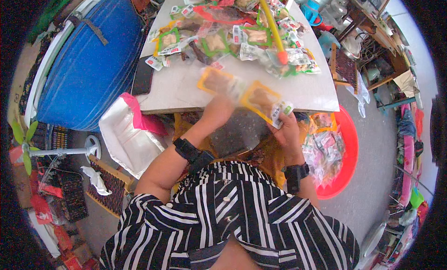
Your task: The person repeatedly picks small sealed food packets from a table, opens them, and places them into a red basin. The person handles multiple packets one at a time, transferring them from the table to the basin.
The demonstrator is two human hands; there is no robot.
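Observation:
My left hand (219, 111), blurred, is at the front edge of the white table (174, 90) with its fingers on an orange-bordered food packet (215, 80). That packet is smeared by motion, and its near end is hard to make out. A second orange-bordered packet (261, 99), with brown pieces behind its clear window, is pinched at its white printed end by my right hand (287, 132). The two packets are close beside each other above the table edge. Farther back lies a heap of sealed packets (214, 41), many with green borders.
A yellow stick (270, 20) with an orange tip lies over the heap. The dark phone (142, 76) rests at the table's left edge. A red basin (349, 158) of packets stands right, a silver-lined pink bag (129, 140) left, beside a big blue tub (90, 60).

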